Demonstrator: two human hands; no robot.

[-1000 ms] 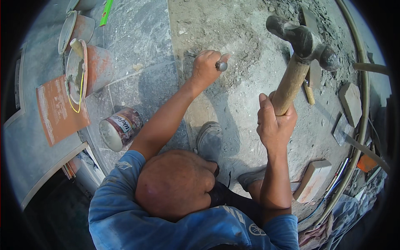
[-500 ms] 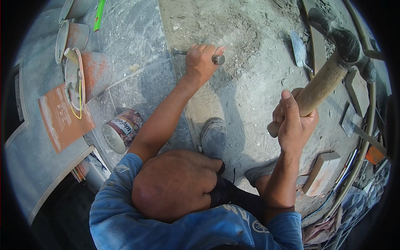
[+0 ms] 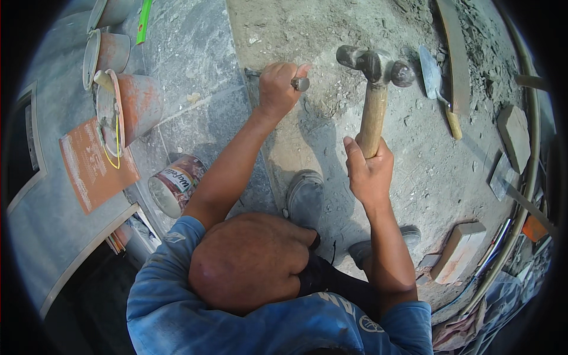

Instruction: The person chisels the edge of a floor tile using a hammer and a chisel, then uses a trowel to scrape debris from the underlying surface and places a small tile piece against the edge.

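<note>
My left hand [image 3: 277, 92] is wrapped round a metal chisel [image 3: 301, 84], held low and almost flat. Its round struck end sticks out on the right, and its tip points left at the edge of the grey tiles [image 3: 201, 59]. A hammer [image 3: 373, 112] with a wooden handle and a dark metal head is in my right hand [image 3: 371, 173], gripped near the lower end with the thumb along the handle. The hammer head is raised to the right of the chisel, apart from it. Rough, dusty ground [image 3: 331, 130] lies beneath both hands.
On the left are a mortar-stained bucket [image 3: 142, 103], an orange-brown board [image 3: 97, 168], a round tub [image 3: 177, 183] and a green level [image 3: 143, 22]. On the right lie a trowel [image 3: 431, 72], a plank [image 3: 454, 59], a brick [image 3: 458, 251] and a long hose [image 3: 526, 195].
My right hand has swung the hammer left and inward, from the far right toward the chisel. The left hand stays at the tile edge with the chisel; the view has shifted slightly.
</note>
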